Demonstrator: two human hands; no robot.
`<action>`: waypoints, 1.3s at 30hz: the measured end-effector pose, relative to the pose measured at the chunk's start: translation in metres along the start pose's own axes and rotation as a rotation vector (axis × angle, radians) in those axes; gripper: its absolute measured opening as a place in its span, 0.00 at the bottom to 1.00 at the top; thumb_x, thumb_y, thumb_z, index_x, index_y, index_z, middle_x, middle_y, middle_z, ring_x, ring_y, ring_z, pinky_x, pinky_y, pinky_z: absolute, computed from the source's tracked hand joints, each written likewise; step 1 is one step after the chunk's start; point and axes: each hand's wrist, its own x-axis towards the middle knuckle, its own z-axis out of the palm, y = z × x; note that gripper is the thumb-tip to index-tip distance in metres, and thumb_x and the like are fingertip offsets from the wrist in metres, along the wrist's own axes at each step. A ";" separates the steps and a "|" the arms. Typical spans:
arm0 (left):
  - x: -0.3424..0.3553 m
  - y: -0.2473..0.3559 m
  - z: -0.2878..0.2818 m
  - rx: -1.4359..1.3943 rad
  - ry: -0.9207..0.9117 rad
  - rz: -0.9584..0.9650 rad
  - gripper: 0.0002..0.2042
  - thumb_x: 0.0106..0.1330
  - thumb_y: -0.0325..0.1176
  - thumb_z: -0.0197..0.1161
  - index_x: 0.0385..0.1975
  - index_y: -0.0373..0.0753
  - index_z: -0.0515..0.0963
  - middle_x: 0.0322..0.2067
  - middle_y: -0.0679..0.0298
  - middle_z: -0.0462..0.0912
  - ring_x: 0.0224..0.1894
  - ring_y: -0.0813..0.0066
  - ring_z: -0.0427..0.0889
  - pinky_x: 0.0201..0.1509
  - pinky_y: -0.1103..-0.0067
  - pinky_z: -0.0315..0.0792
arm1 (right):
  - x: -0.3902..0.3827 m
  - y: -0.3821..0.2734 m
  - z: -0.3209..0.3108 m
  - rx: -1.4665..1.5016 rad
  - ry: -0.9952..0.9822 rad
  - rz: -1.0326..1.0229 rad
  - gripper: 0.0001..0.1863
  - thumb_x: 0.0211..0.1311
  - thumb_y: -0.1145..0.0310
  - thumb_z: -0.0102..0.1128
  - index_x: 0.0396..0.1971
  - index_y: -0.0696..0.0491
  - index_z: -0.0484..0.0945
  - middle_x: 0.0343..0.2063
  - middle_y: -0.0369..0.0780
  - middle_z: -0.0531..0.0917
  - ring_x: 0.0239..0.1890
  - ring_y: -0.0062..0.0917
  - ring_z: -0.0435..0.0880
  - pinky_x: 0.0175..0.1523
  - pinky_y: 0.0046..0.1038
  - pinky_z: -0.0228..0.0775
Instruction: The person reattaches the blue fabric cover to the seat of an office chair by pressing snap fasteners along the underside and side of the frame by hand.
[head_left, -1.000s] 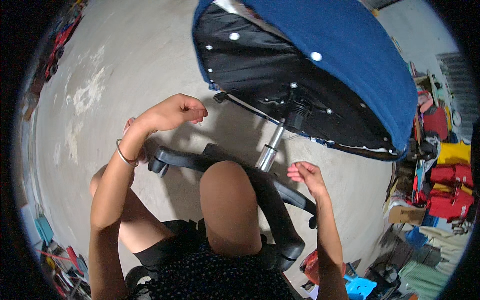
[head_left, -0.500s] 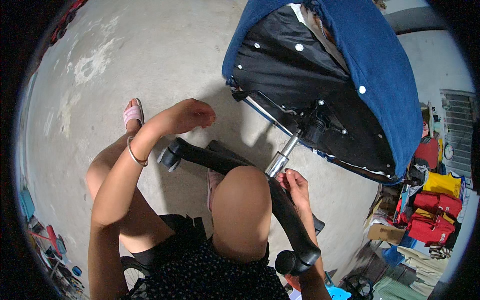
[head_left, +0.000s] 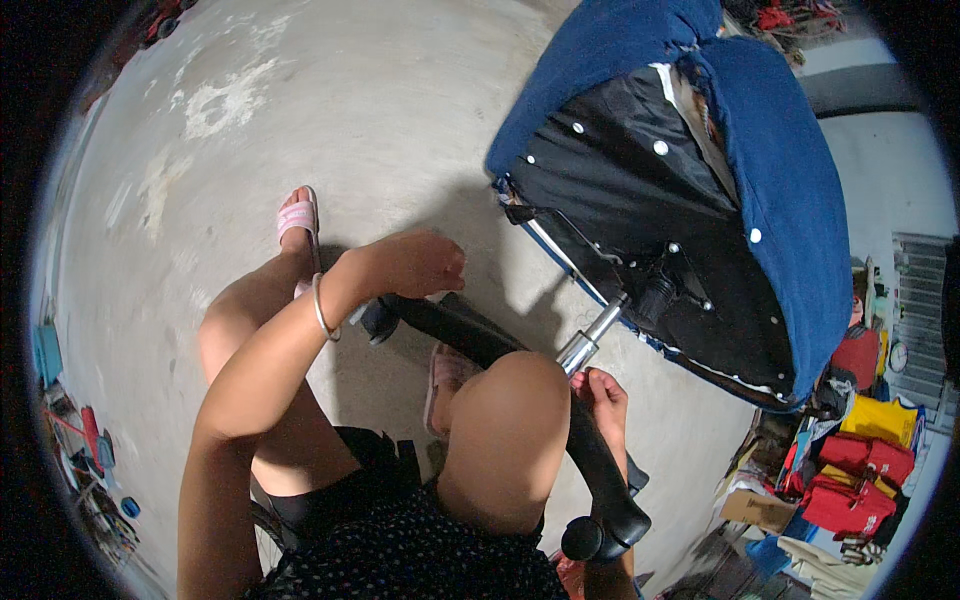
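Note:
A swivel chair with a blue cloth seat (head_left: 795, 190) lies tipped over, its black underside (head_left: 620, 150) facing me. From the underside a chrome gas-lift post (head_left: 590, 338) runs down to the black legs of the base (head_left: 600, 470), which rests against my raised knee. Beside the post's lower end, my right hand (head_left: 604, 398) has thumb and fingertips pinched together; whatever is between them is too small to make out. My left hand (head_left: 412, 264), with a bangle at the wrist, hovers over a base leg with fingers curled in. It is slightly blurred, and its grip is hidden.
Red and yellow cloth items (head_left: 860, 470) are piled at the right beside a cardboard box (head_left: 758, 510). A wall clock (head_left: 898, 357) hangs nearby. My feet in pink slides (head_left: 297, 215) stand on the concrete floor (head_left: 390, 110). Bicycle parts (head_left: 100, 510) show at the lower left.
The whole view has shifted, so chair, legs and hands appear lower and further right. My left hand's fingers look more curled. My right hand stays by the post's lower end.

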 end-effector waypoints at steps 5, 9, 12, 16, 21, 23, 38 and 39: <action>-0.002 0.007 -0.028 -0.145 0.110 -0.298 0.11 0.61 0.37 0.53 0.29 0.34 0.74 0.29 0.51 0.78 0.35 0.53 0.78 0.38 0.64 0.72 | -0.008 -0.008 0.001 -0.076 -0.009 0.023 0.09 0.63 0.69 0.53 0.35 0.60 0.76 0.30 0.37 0.80 0.31 0.19 0.77 0.39 0.19 0.69; -0.017 0.008 -0.055 -0.184 0.385 -0.410 0.12 0.61 0.39 0.54 0.30 0.35 0.76 0.28 0.51 0.79 0.33 0.54 0.79 0.37 0.67 0.72 | -0.017 -0.038 -0.007 -0.298 -0.030 0.089 0.10 0.62 0.69 0.54 0.38 0.60 0.76 0.32 0.40 0.82 0.34 0.22 0.80 0.39 0.22 0.74; -0.030 -0.010 -0.062 -0.322 0.733 -0.338 0.12 0.58 0.38 0.59 0.24 0.33 0.78 0.21 0.50 0.78 0.28 0.49 0.79 0.32 0.66 0.73 | -0.008 -0.073 -0.014 -0.498 -0.126 0.063 0.12 0.63 0.67 0.53 0.38 0.60 0.76 0.33 0.41 0.82 0.32 0.24 0.82 0.40 0.23 0.74; -0.040 -0.010 -0.075 -0.162 0.786 -0.476 0.11 0.58 0.37 0.60 0.24 0.34 0.78 0.21 0.50 0.78 0.27 0.52 0.79 0.32 0.67 0.73 | 0.015 -0.113 0.001 -0.733 -0.230 -0.005 0.12 0.65 0.67 0.49 0.36 0.60 0.76 0.31 0.40 0.81 0.33 0.23 0.81 0.40 0.23 0.73; -0.053 -0.017 -0.078 -0.198 0.738 -0.527 0.10 0.59 0.37 0.58 0.27 0.35 0.78 0.23 0.51 0.78 0.28 0.52 0.79 0.33 0.67 0.73 | 0.058 -0.103 0.047 -0.913 -0.499 -0.110 0.11 0.62 0.67 0.53 0.32 0.61 0.76 0.25 0.37 0.79 0.29 0.17 0.74 0.34 0.21 0.68; -0.057 -0.017 -0.080 -0.218 0.662 -0.590 0.10 0.61 0.37 0.55 0.29 0.36 0.77 0.26 0.50 0.78 0.30 0.51 0.78 0.35 0.67 0.72 | 0.080 -0.085 0.070 -1.110 -0.618 -0.343 0.08 0.61 0.70 0.53 0.32 0.60 0.76 0.25 0.42 0.79 0.27 0.20 0.74 0.34 0.22 0.68; -0.093 -0.016 -0.063 -0.268 0.451 -0.774 0.07 0.56 0.29 0.58 0.31 0.34 0.76 0.33 0.55 0.79 0.38 0.57 0.79 0.43 0.71 0.72 | 0.272 0.075 0.075 -0.558 0.225 0.363 0.22 0.51 0.61 0.61 0.43 0.59 0.70 0.26 0.43 0.80 0.36 0.34 0.81 0.38 0.32 0.73; -0.096 -0.012 -0.062 -0.319 0.457 -0.811 0.07 0.54 0.28 0.59 0.32 0.34 0.76 0.33 0.56 0.79 0.38 0.58 0.79 0.43 0.71 0.72 | 0.283 0.082 0.051 -1.270 -0.123 0.174 0.25 0.52 0.60 0.61 0.45 0.60 0.68 0.30 0.46 0.79 0.39 0.38 0.79 0.40 0.37 0.74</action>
